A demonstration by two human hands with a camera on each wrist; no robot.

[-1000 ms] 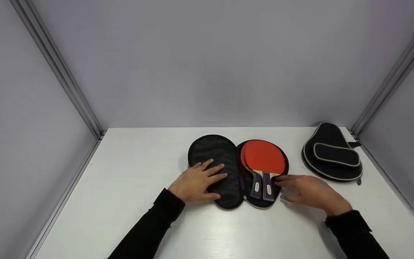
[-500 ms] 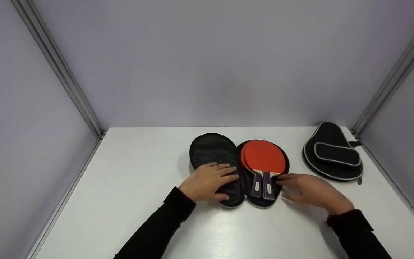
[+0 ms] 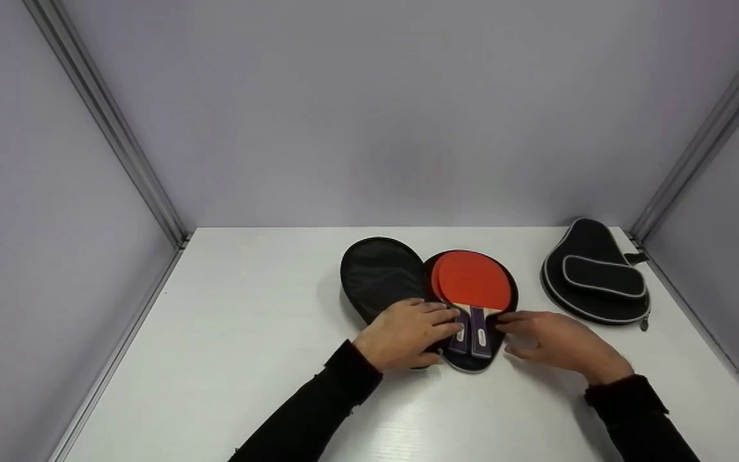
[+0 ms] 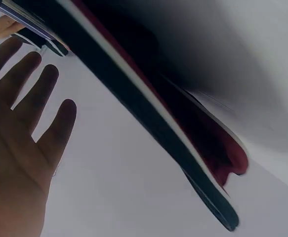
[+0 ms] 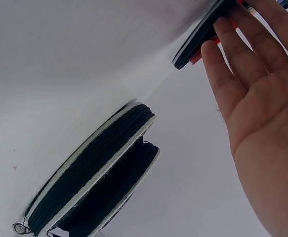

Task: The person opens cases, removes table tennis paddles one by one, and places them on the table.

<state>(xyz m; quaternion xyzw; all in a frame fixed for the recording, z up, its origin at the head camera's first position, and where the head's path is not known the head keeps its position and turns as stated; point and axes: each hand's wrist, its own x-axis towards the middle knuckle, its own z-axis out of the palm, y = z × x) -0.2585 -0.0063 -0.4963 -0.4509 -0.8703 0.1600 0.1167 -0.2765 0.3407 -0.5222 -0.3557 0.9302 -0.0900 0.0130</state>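
Counting 2 black cases on this white table (image 3: 247, 301). Spotting 1 closed case (image 3: 584, 242) by the far right corner, sporting 1 pocket (image 3: 603, 276), 1 strap (image 3: 636, 258) and 1 zipper pull (image 3: 644, 325), well apart from the hands. Also spotting 1 open case (image 3: 379, 273) near the far edge, about halfway along, carrying 2 red paddles (image 3: 475, 279), overlapping, with 2 purple handles (image 3: 480, 335). Resting the left hand (image 3: 408, 333) over the open case's left half with fingers spread, so blocking the near end of that half and partly covering 1 handle; not being able to tell touching from hovering there. Having the right hand (image 3: 555, 340) at the open case's right edge, touching it with nearly straight fingers, hiding a bit. Also counting 2 black sleeves (image 3: 318, 407) covering some tabletop and 3 pale walls (image 3: 376, 115).
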